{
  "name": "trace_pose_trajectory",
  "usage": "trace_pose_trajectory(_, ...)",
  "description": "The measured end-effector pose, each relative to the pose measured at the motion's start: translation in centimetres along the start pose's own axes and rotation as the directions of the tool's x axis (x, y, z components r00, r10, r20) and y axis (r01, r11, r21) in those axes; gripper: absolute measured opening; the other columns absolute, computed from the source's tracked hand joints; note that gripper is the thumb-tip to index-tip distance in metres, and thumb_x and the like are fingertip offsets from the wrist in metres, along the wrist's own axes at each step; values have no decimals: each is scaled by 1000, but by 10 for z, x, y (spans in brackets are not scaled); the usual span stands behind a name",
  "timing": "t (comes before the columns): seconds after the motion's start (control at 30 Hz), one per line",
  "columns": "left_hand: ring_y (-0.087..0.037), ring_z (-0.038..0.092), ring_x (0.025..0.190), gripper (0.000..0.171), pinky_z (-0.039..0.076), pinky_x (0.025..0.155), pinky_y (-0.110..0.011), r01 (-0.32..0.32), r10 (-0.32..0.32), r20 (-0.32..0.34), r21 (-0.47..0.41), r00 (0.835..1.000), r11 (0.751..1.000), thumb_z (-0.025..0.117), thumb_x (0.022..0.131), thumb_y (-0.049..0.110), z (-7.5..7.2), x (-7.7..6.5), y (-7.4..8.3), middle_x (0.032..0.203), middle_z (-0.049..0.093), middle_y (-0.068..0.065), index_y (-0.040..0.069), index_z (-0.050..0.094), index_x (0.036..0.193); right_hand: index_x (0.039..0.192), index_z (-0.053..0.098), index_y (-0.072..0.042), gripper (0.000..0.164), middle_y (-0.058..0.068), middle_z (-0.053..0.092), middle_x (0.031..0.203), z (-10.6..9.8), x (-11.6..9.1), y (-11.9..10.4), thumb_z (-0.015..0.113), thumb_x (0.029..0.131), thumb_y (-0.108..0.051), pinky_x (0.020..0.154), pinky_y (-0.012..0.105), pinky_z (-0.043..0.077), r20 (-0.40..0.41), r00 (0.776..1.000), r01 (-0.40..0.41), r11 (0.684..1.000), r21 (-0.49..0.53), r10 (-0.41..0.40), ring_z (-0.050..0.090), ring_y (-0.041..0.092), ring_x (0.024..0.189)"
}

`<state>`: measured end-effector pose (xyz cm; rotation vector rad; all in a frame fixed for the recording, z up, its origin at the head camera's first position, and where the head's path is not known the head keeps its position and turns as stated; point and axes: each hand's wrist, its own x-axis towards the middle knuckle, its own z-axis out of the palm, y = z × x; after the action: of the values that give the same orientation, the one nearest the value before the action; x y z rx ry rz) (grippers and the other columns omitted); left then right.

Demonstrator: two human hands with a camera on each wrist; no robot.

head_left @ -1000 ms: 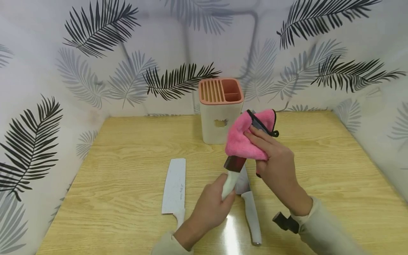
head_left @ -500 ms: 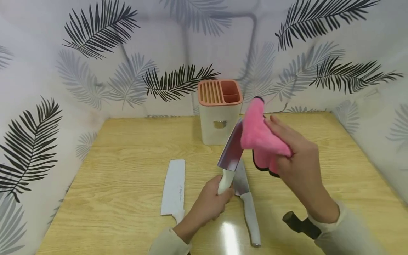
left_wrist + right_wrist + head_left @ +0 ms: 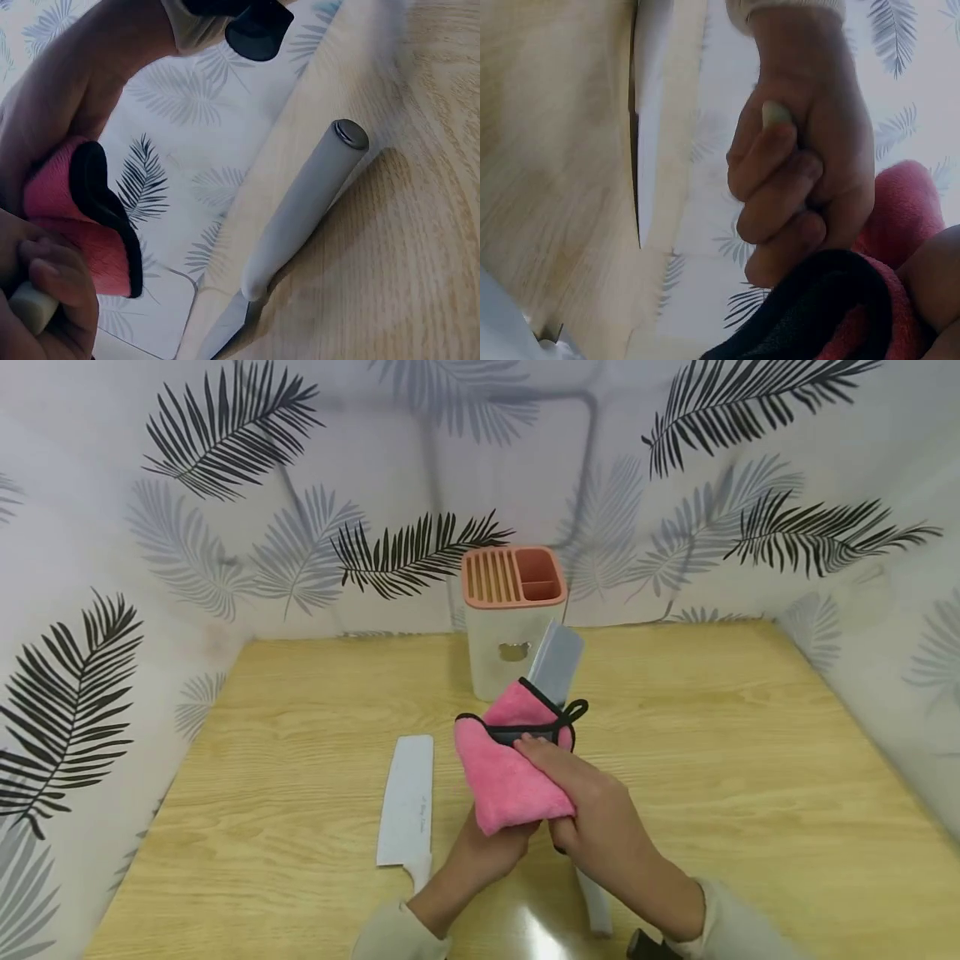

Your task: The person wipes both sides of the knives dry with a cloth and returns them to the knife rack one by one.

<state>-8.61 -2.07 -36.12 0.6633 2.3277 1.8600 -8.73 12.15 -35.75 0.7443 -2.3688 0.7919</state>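
Note:
My left hand (image 3: 487, 853) grips the white handle (image 3: 776, 114) of a knife, fingers curled round it in the right wrist view. The knife's broad blade (image 3: 558, 660) slants up and away, above the table. My right hand (image 3: 609, 818) holds a pink cloth (image 3: 513, 781) with black edging and a hanging loop, folded over the blade's lower part near the handle. The cloth hides that part and some of my left hand. Below the hands, another knife (image 3: 300, 210) lies on the table, mostly covered in the head view. To the left lies a cleaver-shaped knife (image 3: 407, 797).
A cream knife block (image 3: 495, 668) with an orange slotted top and two compartments stands at the back of the wooden table (image 3: 300, 710). The raised blade overlaps its right side in the head view. Leaf-patterned sheeting (image 3: 300, 527) encloses the back and sides.
My right hand with the cloth came off the upper blade to the right, then moved left and down onto the blade near the handle. My left hand kept its grip on the knife.

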Motion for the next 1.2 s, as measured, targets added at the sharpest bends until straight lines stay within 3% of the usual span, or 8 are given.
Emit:
trace_pose_trajectory(0.13, -5, 55, 85, 29, 47, 73, -19, 54, -51, -48, 53, 998, 997, 52, 95, 24, 2, 0, -11, 103, 62, 4, 17, 56, 124, 122, 62, -18, 68, 2, 71, 102, -2, 4, 8, 55, 61, 12, 57, 21, 40, -30, 998, -60, 998, 14, 60, 53, 8, 67)
trace_pose_trajectory(0.23, -3, 45, 60, 15, 42, 55, -18, 108, -102, -44, 177, 994, 978, 54, 92, 18, 5, -3, -24, 73, 51, 4, 9, 57, 104, 122, 63, -17, 70, 1, 64, 74, -6, 8, 13, 54, 60, 13, 51, 18, 32, -28, 994, -107, 994, 28, 108, 39, 7, 58)
trace_pose_trajectory(0.37, -3, 41, 55, 20, 40, 49, -19, 73, -75, -4, 256, 997, 964, 53, 90, 13, 7, -5, -30, 70, 47, 1, 4, 54, 107, 122, 63, -17, 65, -2, 45, 59, -13, 16, 22, 53, 65, 14, 49, 20, 30, -39, 983, -179, 982, 53, 181, 32, 8, 54)
trace_pose_trajectory(0.53, -2, 42, 57, 17, 41, 49, -18, 63, -66, 0, 281, 998, 958, 54, 88, 12, 8, -6, -28, 72, 49, 1, 4, 54, 104, 123, 62, -20, 54, 1, 55, 65, -20, 24, 34, 59, 76, 7, 52, 22, 35, -47, 969, -238, 969, 63, 241, 36, 10, 53)
trace_pose_trajectory(0.73, 0, 40, 51, 11, 37, 43, -17, 78, -80, -5, 289, 997, 954, 57, 87, 14, 9, -9, -27, 65, 48, 4, 8, 54, 96, 124, 62, -21, 53, 5, 61, 70, -28, 33, 49, 59, 78, 5, 50, 23, 37, -39, 956, -288, 955, 71, 291, 40, 11, 51)
trace_pose_trajectory(0.87, 2, 38, 47, 15, 35, 39, -16, 54, -61, 12, 299, 998, 953, 59, 86, 17, 8, -10, -28, 61, 45, 6, 8, 54, 98, 125, 61, -20, 50, 11, 70, 90, -34, 36, 56, 55, 81, 4, 56, 24, 39, -61, 939, -334, 939, 81, 339, 48, 16, 61)
trace_pose_trajectory(1.07, 0, 39, 52, 24, 37, 45, -17, 78, -96, 48, 286, 994, 955, 66, 83, 25, 4, -10, -31, 64, 43, 7, 11, 56, 100, 125, 60, -15, 45, 14, 66, 116, -38, 33, 72, 49, 85, 2, 67, 18, 40, -107, 898, -416, 903, 107, 426, 56, 20, 81)
trace_pose_trajectory(1.2, -2, 43, 57, 29, 40, 50, -19, 161, -183, 74, 232, 980, 959, 67, 82, 32, 3, -12, -34, 70, 45, 6, 13, 56, 102, 124, 61, -16, 43, 9, 66, 118, -43, 33, 82, 45, 88, -1, 73, 13, 40, -165, 849, -487, 864, 128, 503, 54, 4, 87)
